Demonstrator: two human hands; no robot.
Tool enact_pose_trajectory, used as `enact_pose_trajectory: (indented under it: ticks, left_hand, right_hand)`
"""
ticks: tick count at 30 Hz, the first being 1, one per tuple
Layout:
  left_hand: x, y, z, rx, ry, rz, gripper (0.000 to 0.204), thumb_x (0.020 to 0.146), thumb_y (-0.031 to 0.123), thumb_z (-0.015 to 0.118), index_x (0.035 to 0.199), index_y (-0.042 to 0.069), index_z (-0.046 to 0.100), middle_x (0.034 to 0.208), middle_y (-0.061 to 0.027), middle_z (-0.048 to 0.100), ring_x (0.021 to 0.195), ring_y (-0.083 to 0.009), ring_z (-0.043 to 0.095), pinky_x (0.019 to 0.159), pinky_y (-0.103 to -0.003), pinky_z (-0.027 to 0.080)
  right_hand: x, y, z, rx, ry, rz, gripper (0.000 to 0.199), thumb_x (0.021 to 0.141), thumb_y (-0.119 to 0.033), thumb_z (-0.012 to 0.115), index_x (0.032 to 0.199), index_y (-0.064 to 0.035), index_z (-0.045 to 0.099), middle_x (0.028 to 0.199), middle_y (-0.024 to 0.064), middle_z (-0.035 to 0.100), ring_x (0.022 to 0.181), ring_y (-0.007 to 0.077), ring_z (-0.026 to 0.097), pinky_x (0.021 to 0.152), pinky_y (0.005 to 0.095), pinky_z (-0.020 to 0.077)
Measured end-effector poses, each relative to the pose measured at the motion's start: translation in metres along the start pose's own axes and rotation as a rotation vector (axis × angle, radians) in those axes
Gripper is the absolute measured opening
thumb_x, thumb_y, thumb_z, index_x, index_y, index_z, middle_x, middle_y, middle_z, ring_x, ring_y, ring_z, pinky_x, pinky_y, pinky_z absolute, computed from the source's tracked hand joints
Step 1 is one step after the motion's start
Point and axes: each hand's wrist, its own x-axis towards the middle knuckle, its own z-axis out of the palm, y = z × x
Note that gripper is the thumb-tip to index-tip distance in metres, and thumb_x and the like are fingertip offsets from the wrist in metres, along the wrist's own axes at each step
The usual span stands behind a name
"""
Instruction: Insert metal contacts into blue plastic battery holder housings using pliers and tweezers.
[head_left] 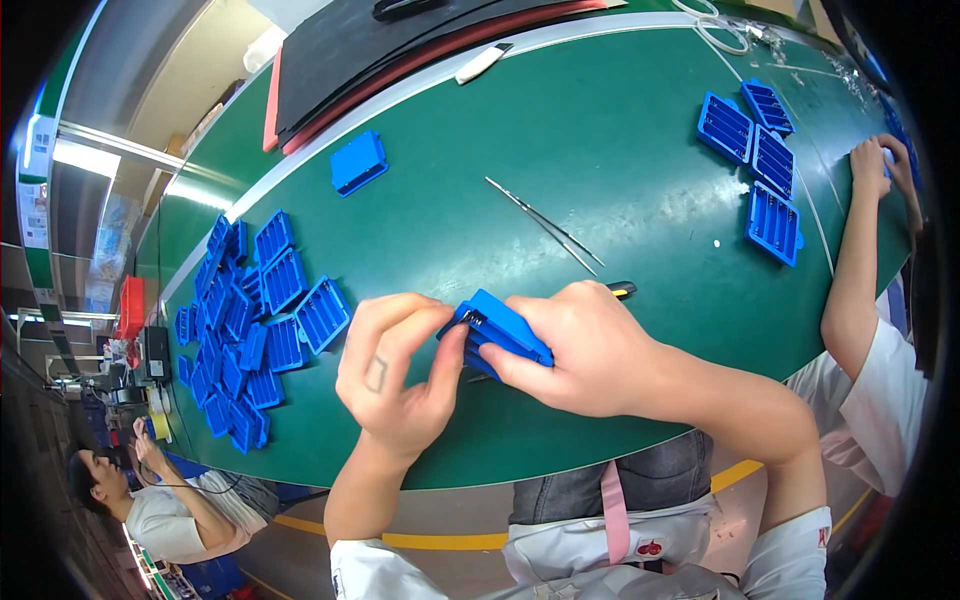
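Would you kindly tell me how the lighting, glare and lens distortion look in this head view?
Head view: bright and sharp, with the left hand, the right hand and the blue plastic tray they hold all in focus; pale glare on the green table; strong fisheye bending of the table edge; black vignette at the corners.

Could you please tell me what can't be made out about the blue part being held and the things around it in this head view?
- Blue slotted tray: its lower half is covered by the right hand and the left hand.
- Dark yellow-tipped tool: mostly hidden behind the right hand.
- Pile of blue trays: they overlap, so no count is possible.
- Co-worker's hands: their item is cut off at the right rim.
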Motion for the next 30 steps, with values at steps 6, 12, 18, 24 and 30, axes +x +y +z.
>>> enact_pose_trajectory:
  ticks: [6,12,18,24,30]
  left_hand:
    - [0.000,0.007,0.000,0.082,0.012,-0.040,0.028,0.066,-0.010,0.076,0.089,0.001,0.064,0.085,-0.0122,0.063,0.070,-0.0250,0.060,0.059,-0.032,0.047]
    - [0.004,0.004,-0.010,0.025,0.001,0.018,0.029,0.064,-0.013,0.070,0.087,0.001,0.061,0.085,-0.0124,0.063,0.069,-0.0247,0.060,0.058,-0.032,0.047]
    - [0.002,-0.004,-0.012,-0.660,0.049,-0.362,0.015,0.083,-0.014,0.055,0.095,-0.005,0.053,0.093,-0.0188,0.065,0.081,-0.0219,0.066,0.068,-0.030,0.056]
    - [-0.003,-0.022,-0.009,-0.793,0.048,-0.598,0.013,0.087,-0.008,0.061,0.099,-0.005,0.061,0.092,-0.0097,0.063,0.077,-0.0138,0.064,0.065,-0.026,0.054]
    - [0.000,-0.022,-0.011,-0.850,0.050,-0.696,0.011,0.088,-0.004,0.063,0.099,-0.005,0.063,0.091,-0.0085,0.064,0.075,-0.0118,0.062,0.063,-0.024,0.051]
  right_hand:
    - [0.000,-0.002,0.003,-0.092,0.057,-0.041,0.023,0.084,-0.021,0.067,0.073,-0.0032,0.059,0.051,0.0130,0.055,0.044,0.0333,0.056,0.043,0.0400,0.0427]
    - [0.002,-0.001,0.003,-0.096,0.107,0.058,0.021,0.085,-0.022,0.066,0.077,-0.0030,0.062,0.052,0.0136,0.056,0.046,0.0341,0.057,0.045,0.0409,0.0434]
    - [0.031,-0.003,-0.006,-0.336,-0.033,0.143,0.033,0.088,-0.033,0.063,0.078,-0.0011,0.060,0.061,0.0158,0.062,0.056,0.0368,0.062,0.053,0.0438,0.0486]
    - [0.001,-0.011,-0.019,-0.738,0.098,-0.182,0.050,0.072,-0.043,0.077,0.090,-0.0027,0.053,0.093,0.0124,0.058,0.090,0.0285,0.058,0.074,0.0396,0.0470]
    - [-0.032,0.002,-0.027,-0.761,-0.095,-0.261,0.044,0.069,-0.036,0.078,0.092,-0.0052,0.057,0.101,0.0109,0.055,0.100,0.0262,0.054,0.085,0.0390,0.0422]
